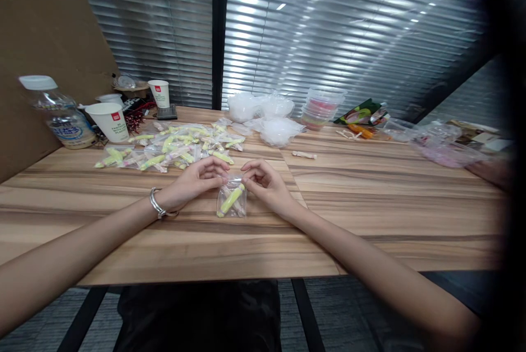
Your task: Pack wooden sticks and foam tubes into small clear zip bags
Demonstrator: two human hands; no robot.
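A small clear plastic bag (232, 202) with a yellow-green piece and paler pieces inside hangs between my two hands, over the wooden table. My left hand (201, 177) pinches its upper left corner, a silver bangle on the wrist. At the upper right corner, the thumb and fingers of my right hand (263, 181) are closed on the same bag. Just beyond my left hand lies a pile of similar filled bags (176, 143). One pale stick-like piece (304, 154) rests on the table beyond my right hand.
Paper cups (110, 121) and a large bottle (66, 119) stand at the left. White plastic bundles (277, 130), stacked tubs (320, 108) and an orange item (361, 131) are at the back. Another person's hand (491, 171) is at the right edge beside clear plastic packaging (447, 149).
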